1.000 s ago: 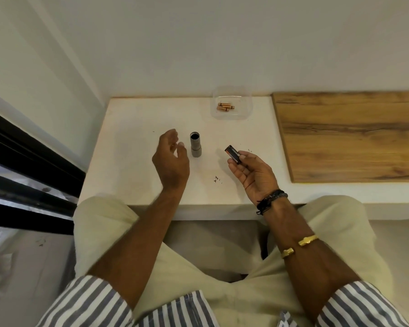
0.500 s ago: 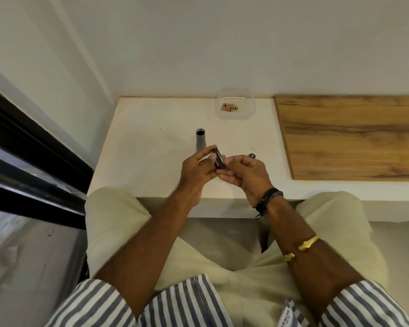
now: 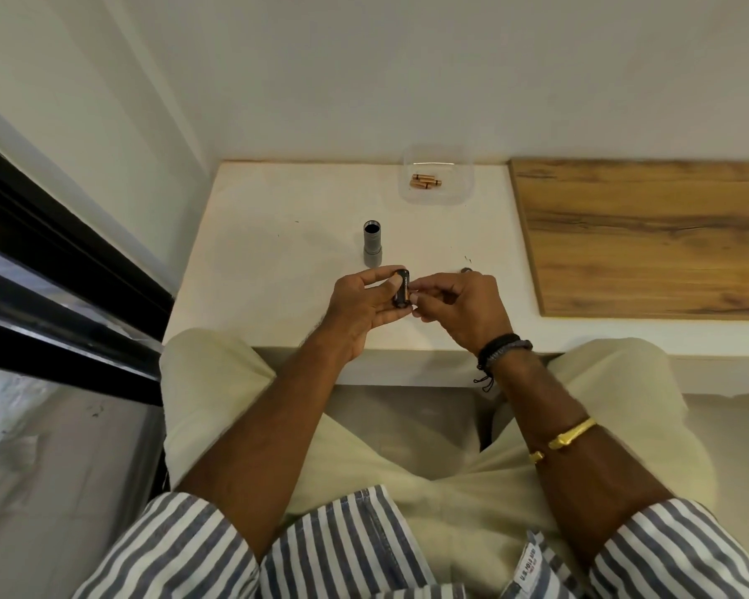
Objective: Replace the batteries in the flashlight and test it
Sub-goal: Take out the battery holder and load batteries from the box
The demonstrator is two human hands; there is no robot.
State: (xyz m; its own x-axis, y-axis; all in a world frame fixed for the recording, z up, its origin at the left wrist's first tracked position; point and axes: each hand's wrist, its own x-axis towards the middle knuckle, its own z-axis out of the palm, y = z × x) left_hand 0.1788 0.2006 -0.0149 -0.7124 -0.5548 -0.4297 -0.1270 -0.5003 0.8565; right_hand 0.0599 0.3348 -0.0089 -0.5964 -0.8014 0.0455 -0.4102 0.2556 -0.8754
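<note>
A grey flashlight body (image 3: 372,249) stands upright on the white table (image 3: 277,235), its open end up. Just in front of it, my left hand (image 3: 360,313) grips a black battery holder (image 3: 401,288) with batteries in it, held above the table's near edge. My right hand (image 3: 459,309) pinches the holder's right side with its fingertips. A small dark cap (image 3: 465,271) lies on the table just behind my right hand, partly hidden. A clear plastic tray (image 3: 439,196) at the back holds several copper-coloured batteries (image 3: 424,182).
A wooden board (image 3: 649,235) covers the table to the right. A wall closes the back and left. A dark window frame (image 3: 61,270) runs along the left. My knees sit under the table's front edge.
My left hand came away from the flashlight body and joined my right hand on the battery holder. Both hands now hold it close to the table's near edge.
</note>
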